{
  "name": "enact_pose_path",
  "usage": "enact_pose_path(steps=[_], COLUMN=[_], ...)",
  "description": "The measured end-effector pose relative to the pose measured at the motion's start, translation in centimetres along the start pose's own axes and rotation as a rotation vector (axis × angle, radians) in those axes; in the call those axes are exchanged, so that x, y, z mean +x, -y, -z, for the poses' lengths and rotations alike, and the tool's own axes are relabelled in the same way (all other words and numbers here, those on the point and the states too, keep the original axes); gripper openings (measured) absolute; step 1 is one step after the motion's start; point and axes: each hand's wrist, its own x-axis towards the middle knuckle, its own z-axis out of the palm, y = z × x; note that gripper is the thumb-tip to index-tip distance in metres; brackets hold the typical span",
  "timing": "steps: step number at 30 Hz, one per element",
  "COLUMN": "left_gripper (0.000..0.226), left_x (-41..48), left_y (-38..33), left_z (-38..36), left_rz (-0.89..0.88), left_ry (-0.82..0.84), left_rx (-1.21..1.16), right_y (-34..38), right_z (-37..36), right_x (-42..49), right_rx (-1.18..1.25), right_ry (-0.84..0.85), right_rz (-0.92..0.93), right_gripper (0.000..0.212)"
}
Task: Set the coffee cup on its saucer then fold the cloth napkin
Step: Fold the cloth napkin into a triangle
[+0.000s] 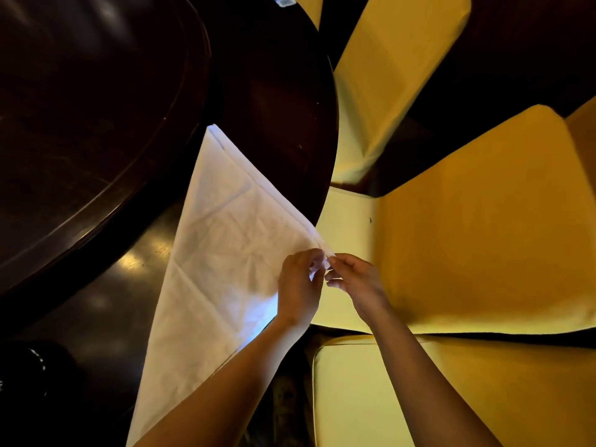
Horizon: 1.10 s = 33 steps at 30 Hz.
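A white cloth napkin (222, 253) lies folded into a long triangle on the dark round table (274, 101), its far tip near the table's middle and its lower part hanging over the near edge. My left hand (300, 285) and my right hand (351, 279) meet at the napkin's right corner, at the table's edge. Both pinch that corner between thumb and fingers. No coffee cup or saucer is in view.
A raised dark turntable (90, 124) fills the table's left part. Yellow-covered chairs (483, 221) stand close around the table's right and near sides. A dark rounded object (29, 382) sits at the lower left.
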Motion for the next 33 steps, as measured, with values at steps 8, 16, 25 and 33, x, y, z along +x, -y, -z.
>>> enact_pose_path(steps=[8, 16, 25, 33], left_gripper=[0.011, 0.016, 0.018, 0.037], left_x=[0.9, 0.8, 0.5, 3.8], left_y=[0.0, -1.0, -1.2, 6.2], left_z=[-0.3, -0.4, 0.0, 12.3], left_rz=[-0.034, -0.112, -0.118, 0.281], left_ry=[-0.015, -0.056, 0.053, -0.42], left_rx=[0.113, 0.12, 0.082, 0.356], right_y=[0.3, 0.6, 0.7, 1.1], right_z=[0.1, -0.4, -0.3, 0.1], right_x=[0.2, 0.0, -0.4, 1.2], right_rx=[-0.01, -0.005, 0.055, -0.178], right_ry=[0.038, 0.036, -0.016, -0.075], right_rz=[0.01, 0.004, -0.044, 0.009], right_gripper=[0.027, 0.027, 0.031, 0.022])
